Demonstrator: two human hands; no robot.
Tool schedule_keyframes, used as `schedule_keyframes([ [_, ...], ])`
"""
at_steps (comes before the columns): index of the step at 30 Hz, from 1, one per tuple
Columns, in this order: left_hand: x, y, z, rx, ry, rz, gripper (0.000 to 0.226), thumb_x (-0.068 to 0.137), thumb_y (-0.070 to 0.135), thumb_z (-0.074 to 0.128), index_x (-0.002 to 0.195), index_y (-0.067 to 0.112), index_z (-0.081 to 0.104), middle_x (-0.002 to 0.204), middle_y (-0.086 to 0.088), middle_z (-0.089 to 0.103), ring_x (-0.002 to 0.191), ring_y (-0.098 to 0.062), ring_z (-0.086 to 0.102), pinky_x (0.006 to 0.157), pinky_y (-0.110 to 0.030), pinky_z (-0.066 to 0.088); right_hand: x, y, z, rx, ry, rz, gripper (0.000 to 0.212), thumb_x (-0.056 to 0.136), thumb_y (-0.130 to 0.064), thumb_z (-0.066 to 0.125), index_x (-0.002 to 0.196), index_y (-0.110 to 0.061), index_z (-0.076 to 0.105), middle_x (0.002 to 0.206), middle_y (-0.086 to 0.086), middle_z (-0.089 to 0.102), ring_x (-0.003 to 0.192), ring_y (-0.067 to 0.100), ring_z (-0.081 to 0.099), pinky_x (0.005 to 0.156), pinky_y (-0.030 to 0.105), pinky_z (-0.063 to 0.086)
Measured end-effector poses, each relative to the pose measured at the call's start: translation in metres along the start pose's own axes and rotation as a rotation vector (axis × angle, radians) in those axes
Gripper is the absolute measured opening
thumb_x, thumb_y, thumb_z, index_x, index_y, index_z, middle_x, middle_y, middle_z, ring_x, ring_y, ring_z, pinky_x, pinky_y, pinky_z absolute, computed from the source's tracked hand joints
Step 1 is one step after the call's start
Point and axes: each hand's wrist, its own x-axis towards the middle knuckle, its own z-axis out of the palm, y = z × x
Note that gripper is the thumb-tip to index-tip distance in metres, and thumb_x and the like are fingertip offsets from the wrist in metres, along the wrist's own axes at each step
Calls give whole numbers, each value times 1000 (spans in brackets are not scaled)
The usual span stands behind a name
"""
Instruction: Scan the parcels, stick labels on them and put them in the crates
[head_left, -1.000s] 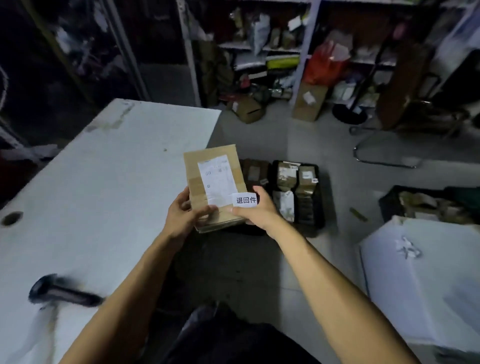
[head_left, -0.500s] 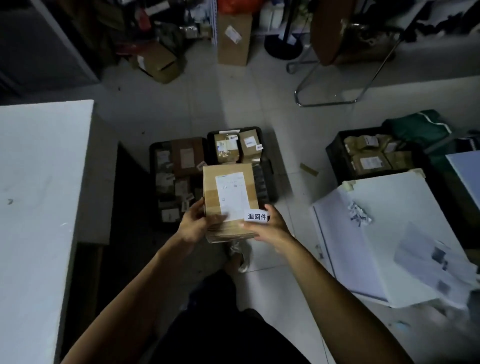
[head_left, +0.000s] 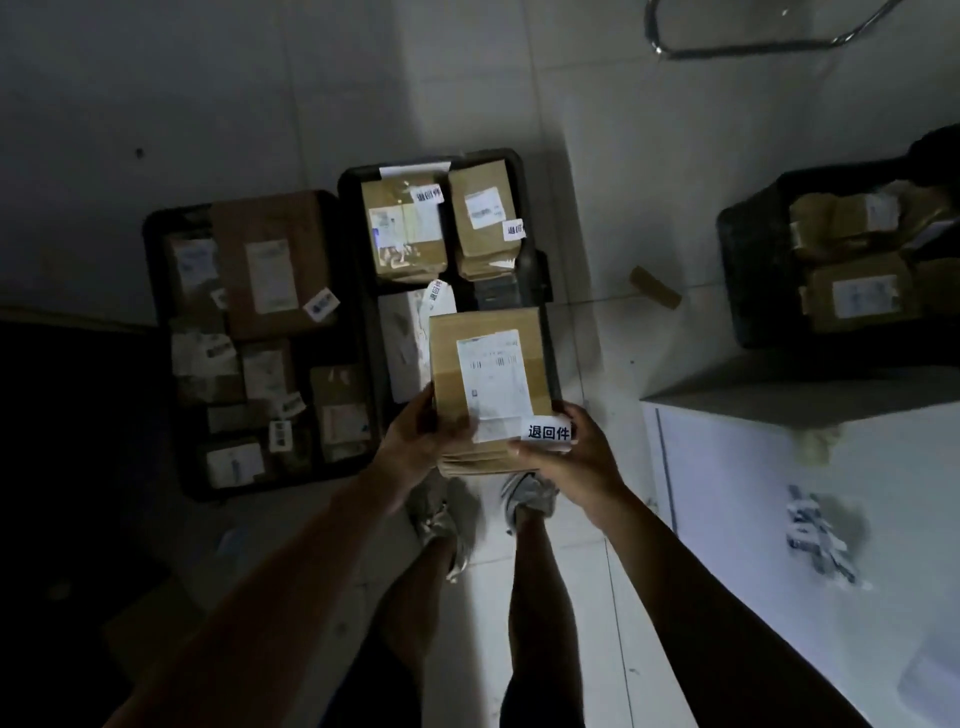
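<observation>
Both hands grip the near end of the parcel (head_left: 485, 374), the left hand (head_left: 415, 441) and right hand (head_left: 566, 452) curled round its sides, its long axis pointing away over the near right corner of the middle crate (head_left: 358, 176).

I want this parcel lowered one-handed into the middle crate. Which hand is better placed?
Left, probably. The left hand grips the parcel on the side over the middle crate, while the right hand pinches the corner by the return label, over bare floor.
</observation>
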Motion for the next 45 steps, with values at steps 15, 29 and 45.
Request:
schedule_keyframes([
  [15, 345, -96, -19, -59, 21, -30, 76, 84, -5, 71, 150, 23, 45, 132, -3, 67, 121, -24, 64, 100, -43, 53, 308, 81, 94, 561, 414, 224, 57, 70, -15, 91, 120, -15, 63, 102, -8, 71, 89, 3, 67, 75, 16, 53],
  [29, 351, -95, 19, 670, 541, 48, 31, 87, 34, 72, 117, 29, 73, 103, 8, 76, 97, -18, 70, 75, -26, 53, 354, 95, 87, 691, 3, 526, 7, 93, -5, 69, 99, -9, 65, 101, 6, 68, 92, 11, 65, 92, 26, 56],
  [45, -168, 113, 13, 679, 312, 31, 26, 93, 25, 68, 118, 20, 73, 117, -5, 73, 109, -21, 67, 81, -15, 45, -117, -161, -10, -745, -263, -242, 11, 95, -23, 60, 91, -22, 71, 99, -4, 64, 94, 16, 59, 81, 24, 42],
])
